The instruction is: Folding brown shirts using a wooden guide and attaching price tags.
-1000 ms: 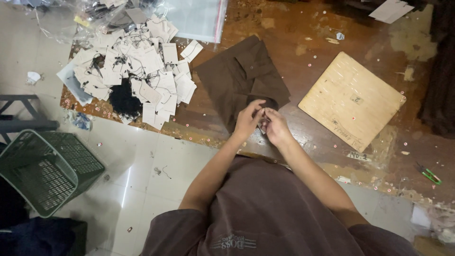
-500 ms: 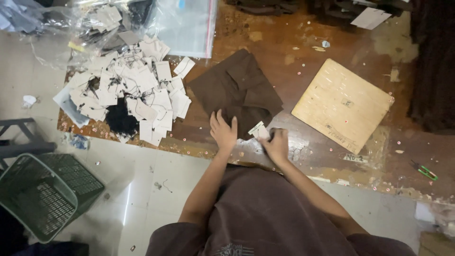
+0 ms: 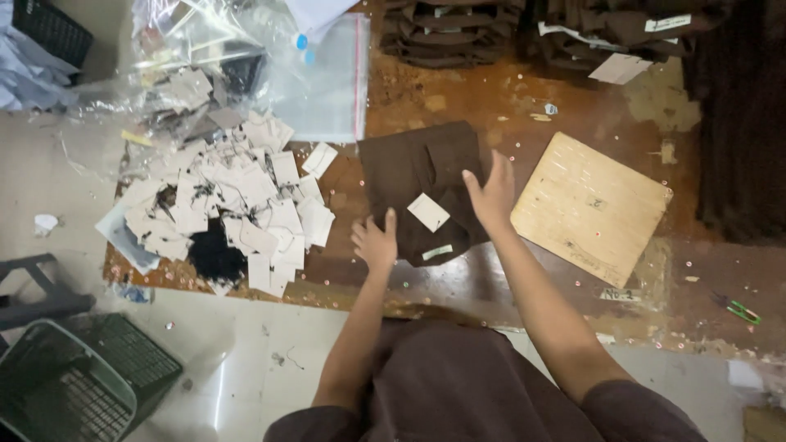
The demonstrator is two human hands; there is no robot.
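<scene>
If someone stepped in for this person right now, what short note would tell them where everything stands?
Left hand: open, resting at the left edge of the folded dark brown garment.
Right hand: open, flat on the garment's right edge.
Done: a white paper tag lies on the garment.
Nearby: heap of loose white paper tags to the left, pale square wooden board to the right, stacks of folded brown garments at the back.
Left: cannot tell from here.
</scene>
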